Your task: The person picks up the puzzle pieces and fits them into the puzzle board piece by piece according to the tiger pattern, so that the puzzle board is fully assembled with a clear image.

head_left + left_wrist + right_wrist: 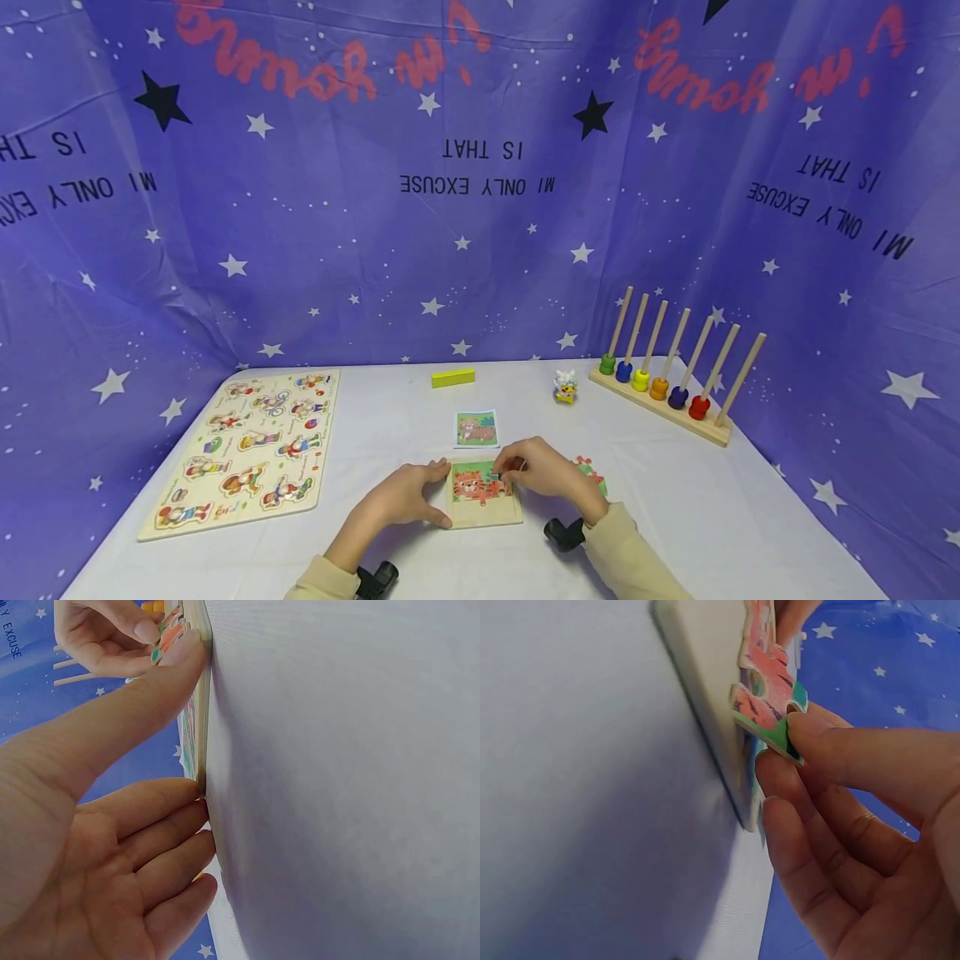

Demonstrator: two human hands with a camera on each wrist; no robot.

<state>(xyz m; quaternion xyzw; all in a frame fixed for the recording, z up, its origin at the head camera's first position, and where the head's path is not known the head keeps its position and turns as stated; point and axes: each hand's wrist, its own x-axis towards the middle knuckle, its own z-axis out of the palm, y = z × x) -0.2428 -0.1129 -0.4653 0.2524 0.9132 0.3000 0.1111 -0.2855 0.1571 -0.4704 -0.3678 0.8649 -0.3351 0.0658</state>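
A wooden jigsaw board (498,514) with a partly filled tiger picture lies on the white table. My left hand (402,493) rests along the board's left side, its thumb near the lower corner and its fingertips at the upper one, all fairly straight. Over the picture's right part, my right hand (546,468) pinches a jigsaw piece (769,705) between thumb and fingers. Orange with dark stripes and a green edge, the piece is tilted above the board in the right wrist view. Loose jigsaw pieces (592,475) lie beside the right wrist, partly hidden behind it.
A small picture card (476,428) lies just beyond the board. Farther back are a yellow block (453,378) and a small white-and-yellow figurine (565,387). A large peg puzzle (326,442) covers the left side; a rack of pegs with coloured beads (660,402) stands back right.
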